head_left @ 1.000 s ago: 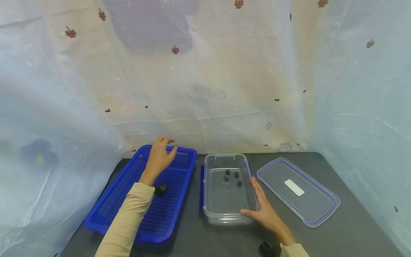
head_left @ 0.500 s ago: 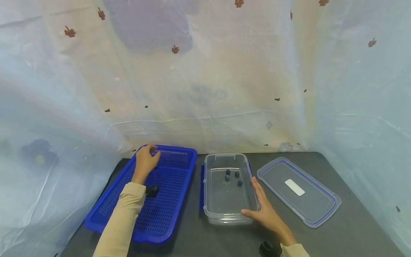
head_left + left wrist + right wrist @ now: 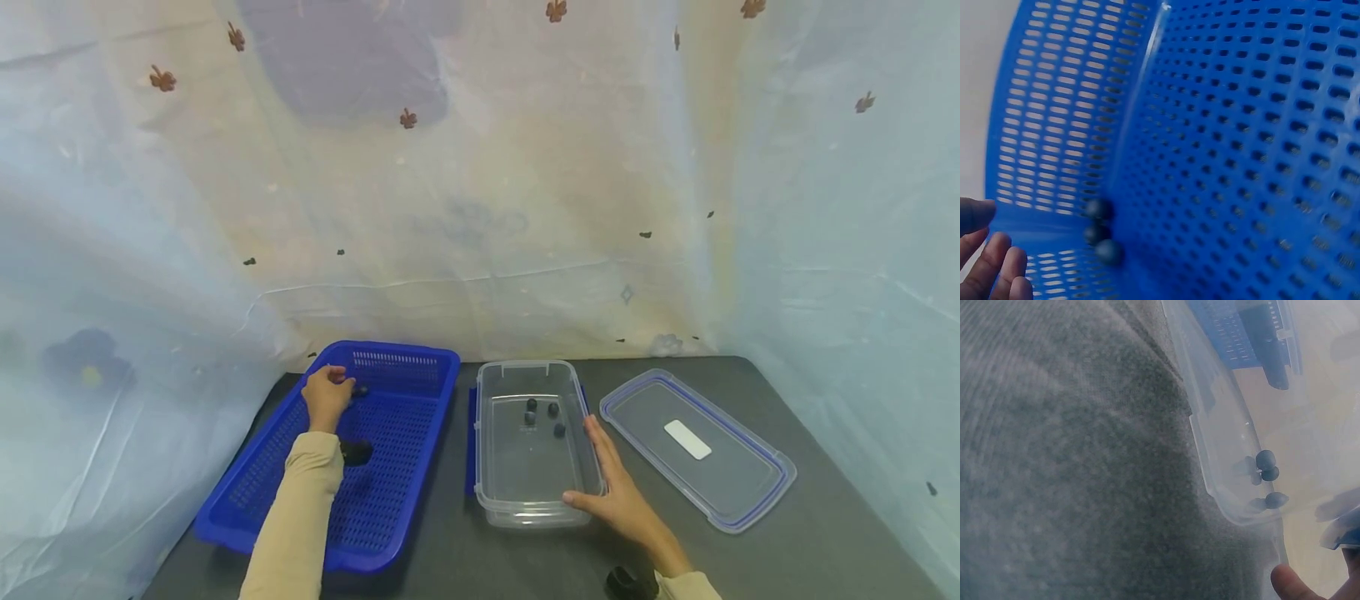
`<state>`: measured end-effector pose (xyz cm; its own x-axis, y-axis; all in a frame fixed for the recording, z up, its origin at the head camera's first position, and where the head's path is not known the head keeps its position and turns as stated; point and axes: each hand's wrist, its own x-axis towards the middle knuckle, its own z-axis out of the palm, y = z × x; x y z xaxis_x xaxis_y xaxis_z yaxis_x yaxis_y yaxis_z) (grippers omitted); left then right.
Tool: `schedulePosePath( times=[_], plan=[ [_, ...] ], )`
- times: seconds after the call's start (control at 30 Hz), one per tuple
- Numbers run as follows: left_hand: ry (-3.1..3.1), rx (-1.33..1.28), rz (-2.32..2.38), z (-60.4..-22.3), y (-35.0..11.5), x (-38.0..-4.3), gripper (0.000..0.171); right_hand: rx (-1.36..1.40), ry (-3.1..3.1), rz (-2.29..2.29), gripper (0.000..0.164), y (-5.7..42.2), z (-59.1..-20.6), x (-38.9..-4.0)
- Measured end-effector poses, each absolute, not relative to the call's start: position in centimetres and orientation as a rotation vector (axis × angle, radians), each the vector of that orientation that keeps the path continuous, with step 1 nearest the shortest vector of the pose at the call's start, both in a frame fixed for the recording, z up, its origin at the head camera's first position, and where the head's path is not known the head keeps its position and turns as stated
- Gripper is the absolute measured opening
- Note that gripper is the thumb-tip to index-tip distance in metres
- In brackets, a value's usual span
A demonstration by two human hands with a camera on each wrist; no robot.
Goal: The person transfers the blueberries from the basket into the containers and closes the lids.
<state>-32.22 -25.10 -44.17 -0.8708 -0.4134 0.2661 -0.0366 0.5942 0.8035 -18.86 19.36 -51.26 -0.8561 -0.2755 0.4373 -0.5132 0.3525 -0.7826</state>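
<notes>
My left hand (image 3: 326, 400) reaches down inside the blue perforated plastic basket (image 3: 375, 546), near its far left corner. In the left wrist view its fingers (image 3: 985, 269) are slightly bent, with nothing seen between them. Three small dark round balls, berry-like, lie together in the basket corner, the lowest ball (image 3: 1110, 252) apart from the fingertips. My right hand (image 3: 626, 504) rests on the right side of the clear plastic container (image 3: 525, 507), thumb by the near edge and fingers straight along the side. Several similar dark balls (image 3: 553, 410) sit inside the container.
A clear lid (image 3: 735, 475) with a blue seal and a white label lies to the right on the dark table (image 3: 817, 550). Blue side clips (image 3: 471, 442) hang off the container. Patterned sheeting (image 3: 480, 208) rises behind and at both sides.
My left hand has moved left and down from above the basket's far end into its far left corner. My right hand has stayed at the container.
</notes>
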Motion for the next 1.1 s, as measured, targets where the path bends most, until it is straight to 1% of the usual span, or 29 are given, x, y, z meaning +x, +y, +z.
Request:
schedulePosePath(
  times=[0.2,0.43,0.67,1.1],
  plan=[
    [-2.284,0.464,-1.229,-45.4,-24.6,-32.7,0.03,0.703,-2.387,1.528,0.111,19.4,-51.4,-18.9],
    [-2.285,0.561,-1.235,-47.2,-24.5,-32.3,0.033,0.71,-2.384,1.522,0.111,19.4,-51.3,-18.9],
    [-2.319,0.57,-1.192,-48.3,-24.4,-32.5,0.035,0.71,-2.381,1.528,0.111,19.4,-51.5,-18.9],
    [-2.47,0.562,-1.15,-49.2,-24.3,-33.0,0.035,0.707,-2.391,1.528,0.111,19.5,-51.5,-18.9]
  ],
)
